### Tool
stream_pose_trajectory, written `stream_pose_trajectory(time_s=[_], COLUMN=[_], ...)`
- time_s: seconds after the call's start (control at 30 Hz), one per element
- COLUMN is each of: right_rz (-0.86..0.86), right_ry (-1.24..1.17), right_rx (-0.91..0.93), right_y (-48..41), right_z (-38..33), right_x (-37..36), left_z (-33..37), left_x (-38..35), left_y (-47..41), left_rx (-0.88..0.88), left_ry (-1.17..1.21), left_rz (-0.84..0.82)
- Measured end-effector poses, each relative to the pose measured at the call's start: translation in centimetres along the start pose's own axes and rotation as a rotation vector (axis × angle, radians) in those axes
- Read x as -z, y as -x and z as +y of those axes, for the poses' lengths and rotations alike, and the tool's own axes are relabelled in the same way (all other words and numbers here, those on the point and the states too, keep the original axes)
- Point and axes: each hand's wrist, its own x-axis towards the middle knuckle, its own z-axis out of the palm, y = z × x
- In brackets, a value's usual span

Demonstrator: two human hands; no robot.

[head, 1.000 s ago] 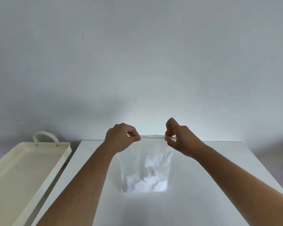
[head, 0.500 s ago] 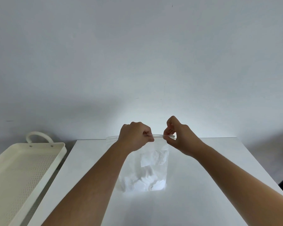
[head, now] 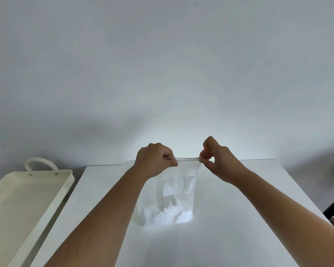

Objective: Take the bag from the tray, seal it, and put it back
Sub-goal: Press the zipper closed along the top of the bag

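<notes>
Bag (head: 170,201) stood upright on the white surface (head: 239,218), roughly centre, well apart from the tray (head: 66,178) off to the left. Left hand (head: 155,160) pinched the top strip partway along; right hand (head: 215,160) pinched the strip at the right corner. Fingers (head: 202,159) on both hands were clamped on the seal line, which ran taut and straight between them. A short stretch of the bag's top stuck out left of the left hand.

Handling, my read: thin clear film, soft and floppy, holds no shape beyond what the contents give it. Contents looked like crumpled white paper or tissue, so likely very light. Film probably slick; grip the thicker zip strip, not the wall. For the carry, hold by the top edge or support underneath. Not fragile, but it would tip easily.

Tray: cream plastic, rigid, shallow rectangular, perforated floor, looped handle at the far end. Surface: smooth matte white.

Can't tell whether the zip was fully closed.
</notes>
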Motion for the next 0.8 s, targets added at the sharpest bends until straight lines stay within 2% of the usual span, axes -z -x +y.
stream_pose_trajectory(time_s=[0.3,0.53,0.67,0.8], right_rz=[-0.044,0.065,0.036,-0.067], right_ry=[-0.048,-0.090,-0.078,-0.063], right_rx=[-0.138,-0.229,-0.249,-0.184], right_y=[0.6,0.5,0.3,-0.1], right_z=[1.1,1.0,1.1,0.2], right_x=[0.4,-1.2,-0.7,-1.2], left_z=[0.0,0.9,1.4,1.8], left_x=[-0.3,-0.9,-1.6,-1.9], left_y=[0.1,-0.2,-0.6,-0.5], left_rx=[0.024,0.030,0.004,-0.024], left_ry=[0.048,0.073,0.051,0.050], left_rz=[0.005,0.006,0.038,0.031])
